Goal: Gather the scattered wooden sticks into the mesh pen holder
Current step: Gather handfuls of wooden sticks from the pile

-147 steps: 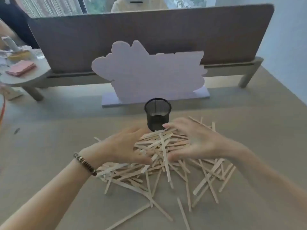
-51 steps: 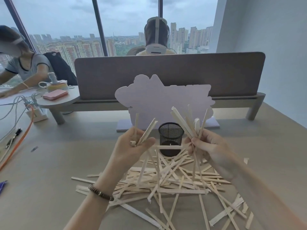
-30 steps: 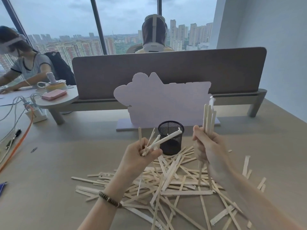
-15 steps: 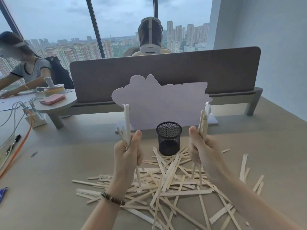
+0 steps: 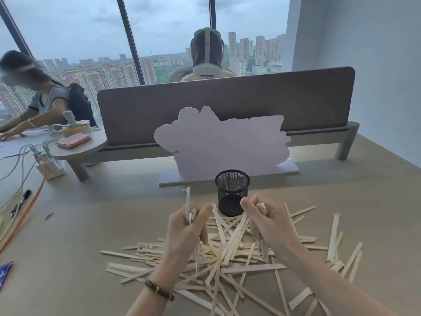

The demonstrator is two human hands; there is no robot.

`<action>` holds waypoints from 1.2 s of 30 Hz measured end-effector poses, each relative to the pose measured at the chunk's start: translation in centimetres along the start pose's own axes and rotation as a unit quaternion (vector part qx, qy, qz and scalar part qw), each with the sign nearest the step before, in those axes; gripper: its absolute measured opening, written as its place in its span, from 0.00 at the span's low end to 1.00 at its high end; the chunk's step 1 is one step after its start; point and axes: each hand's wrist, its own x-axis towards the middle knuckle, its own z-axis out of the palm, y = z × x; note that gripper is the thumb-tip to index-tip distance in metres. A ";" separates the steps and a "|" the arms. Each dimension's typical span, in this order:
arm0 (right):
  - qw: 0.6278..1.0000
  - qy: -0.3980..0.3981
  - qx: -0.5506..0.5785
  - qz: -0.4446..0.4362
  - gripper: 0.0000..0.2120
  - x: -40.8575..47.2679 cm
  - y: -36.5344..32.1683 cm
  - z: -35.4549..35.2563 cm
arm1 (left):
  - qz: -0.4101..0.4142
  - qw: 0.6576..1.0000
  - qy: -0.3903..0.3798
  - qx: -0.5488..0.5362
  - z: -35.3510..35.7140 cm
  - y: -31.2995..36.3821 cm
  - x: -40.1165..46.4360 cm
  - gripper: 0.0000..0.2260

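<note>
One head-worn camera looks forward and down across the table [image 5: 68, 224] from its near edge, close above both hands. It faces the far edge, where a grey divider [image 5: 227, 103] stands, with windows [image 5: 159, 30] beyond. The wide lens bends the frame's edges. No second view exists.

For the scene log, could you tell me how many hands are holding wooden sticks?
2: the left hand grips a bundle left of the mesh pen holder; the right hand grips another in front of it.
</note>
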 end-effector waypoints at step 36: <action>0.981 0.086 0.171 -0.014 0.19 12.3 -5.4 -2.1 | 0.000 0.961 -0.005 -0.278 3.8 6.0 12.3 0.17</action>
